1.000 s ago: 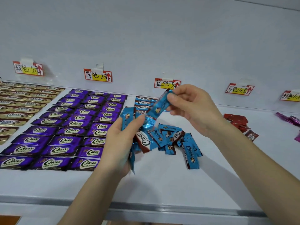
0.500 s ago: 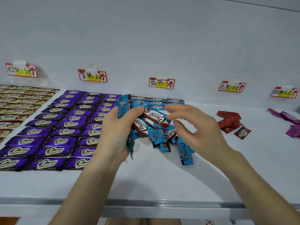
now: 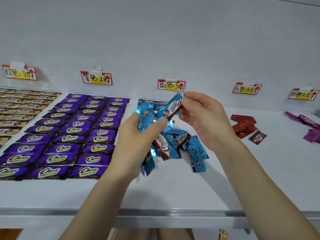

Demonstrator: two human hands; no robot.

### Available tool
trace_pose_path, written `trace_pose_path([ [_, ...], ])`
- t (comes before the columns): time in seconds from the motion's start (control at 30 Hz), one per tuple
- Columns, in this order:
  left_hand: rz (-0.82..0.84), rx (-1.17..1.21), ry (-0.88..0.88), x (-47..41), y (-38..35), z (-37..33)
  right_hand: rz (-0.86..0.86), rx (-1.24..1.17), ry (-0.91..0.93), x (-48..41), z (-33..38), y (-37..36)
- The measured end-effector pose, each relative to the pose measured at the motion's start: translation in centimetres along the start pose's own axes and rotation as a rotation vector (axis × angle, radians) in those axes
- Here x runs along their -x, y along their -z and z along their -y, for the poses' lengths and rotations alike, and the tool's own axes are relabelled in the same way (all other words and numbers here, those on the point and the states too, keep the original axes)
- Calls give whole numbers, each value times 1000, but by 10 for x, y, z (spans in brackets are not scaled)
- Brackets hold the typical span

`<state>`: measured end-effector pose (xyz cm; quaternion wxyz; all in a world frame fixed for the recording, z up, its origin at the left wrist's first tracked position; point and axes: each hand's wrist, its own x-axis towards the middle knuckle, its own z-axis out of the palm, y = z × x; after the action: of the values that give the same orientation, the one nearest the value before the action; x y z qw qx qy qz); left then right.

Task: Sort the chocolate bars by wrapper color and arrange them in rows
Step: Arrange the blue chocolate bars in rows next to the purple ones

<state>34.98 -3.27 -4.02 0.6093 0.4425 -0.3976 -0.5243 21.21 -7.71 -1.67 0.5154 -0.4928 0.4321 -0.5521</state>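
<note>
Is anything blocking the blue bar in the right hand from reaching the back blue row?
Nothing visible does. The right hand pinches the blue bar right by the blue row; the left hand grips a blue bundle beside it.

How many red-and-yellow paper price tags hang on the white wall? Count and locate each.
5. Leftmost tag above the gold-wrapped bars; second tag above purple-wrapped rows; third tag above the blue-wrapped pile; fourth tag above red wrappers; fifth tag above magenta wrappers. Others may sit off-frame.

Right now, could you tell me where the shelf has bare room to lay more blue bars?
Bare shelf runs along the front edge, and between the loose blue pile and red bars. Purple rows are packed tight.
</note>
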Motion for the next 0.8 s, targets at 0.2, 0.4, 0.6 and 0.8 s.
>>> trace_pose_path([
  [0.2,2,6,26,-4,13,-6,358,455,157,-12,16,6],
  [0.4,-17,36,13,-9,5,-3,316,591,278,-5,14,-6],
  [0.6,-139,128,7,-15,0,4,236,932,391,23,4,-3],
  [0.8,-149,68,14,-22,-2,13,288,1152,461,9,-1,-2],
])
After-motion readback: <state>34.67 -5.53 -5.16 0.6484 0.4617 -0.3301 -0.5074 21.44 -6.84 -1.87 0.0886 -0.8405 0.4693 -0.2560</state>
